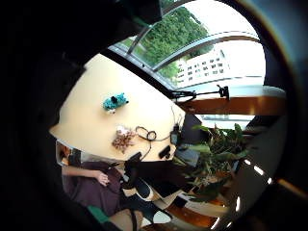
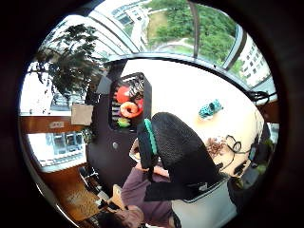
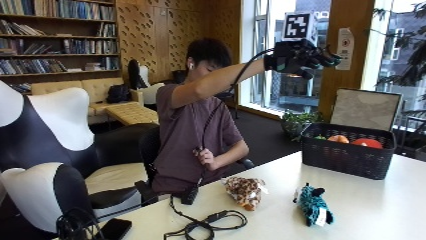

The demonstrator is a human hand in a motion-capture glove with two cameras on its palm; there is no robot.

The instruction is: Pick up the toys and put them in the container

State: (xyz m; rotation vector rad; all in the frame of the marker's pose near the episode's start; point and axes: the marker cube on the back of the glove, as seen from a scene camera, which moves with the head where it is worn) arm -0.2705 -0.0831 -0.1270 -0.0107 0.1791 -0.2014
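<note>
Raising the gloved right hand (image 3: 299,57) high above the black container (image 3: 346,155), fingers spread and holding nothing, a person leaves two toys on the table (image 3: 373,210), teal (image 3: 311,204) and spotted (image 3: 245,192); palm views show the teal toy (image 2: 210,109) and spotted toy (image 1: 124,138) lying apart, likely soft and light, best pinched mid-body.

Bookshelves (image 3: 53,37) line the wood-panelled wall; tall windows (image 3: 279,60) show what looks like daylight; black-and-white chair (image 3: 46,150).
</note>
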